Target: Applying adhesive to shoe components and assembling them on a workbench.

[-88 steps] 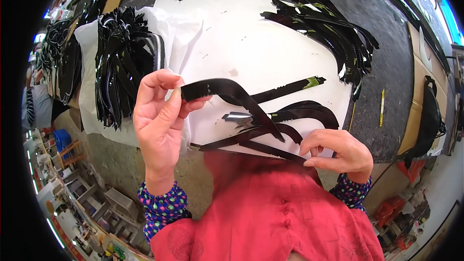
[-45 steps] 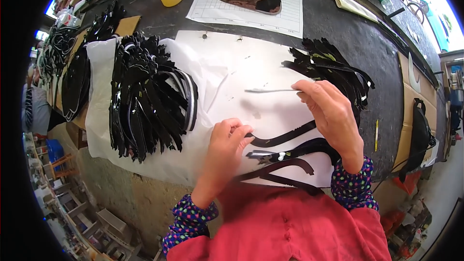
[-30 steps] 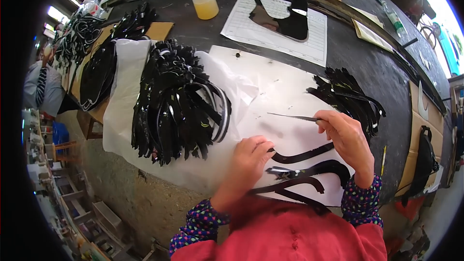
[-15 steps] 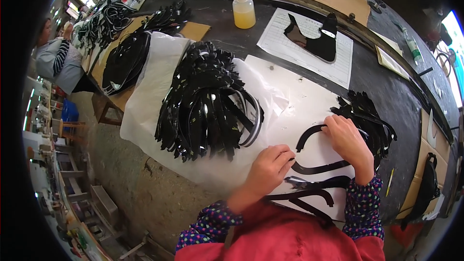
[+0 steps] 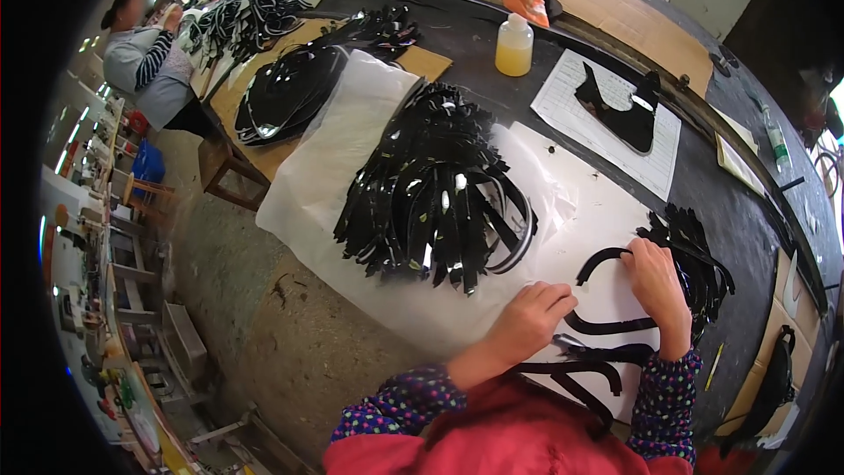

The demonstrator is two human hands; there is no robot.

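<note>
A narrow curved black strip (image 5: 607,326) lies on the white board in front of me. Its lower end is pinched between the thumb and fingers of my left hand (image 5: 534,321). My right hand (image 5: 655,281) has closed fingers on the upper bend of a black strip (image 5: 600,264); whether both parts are one piece is hidden behind that hand. Closer to my body lie several more black strips (image 5: 580,369). Just beyond my right hand is a bunch of black strips (image 5: 690,242).
A large heap of black strips (image 5: 431,185) covers white sheeting (image 5: 308,167) to the left. Farther off stand a bottle of yellow liquid (image 5: 514,46) and a printed sheet (image 5: 563,92) bearing a black cut piece (image 5: 629,119). A yellow pencil-like stick (image 5: 715,365) lies right. Another person (image 5: 154,62) works far left.
The whole view has shifted, so the bench things appear farther right and lower. Both hands keep nearly the same grip and place over the board.
</note>
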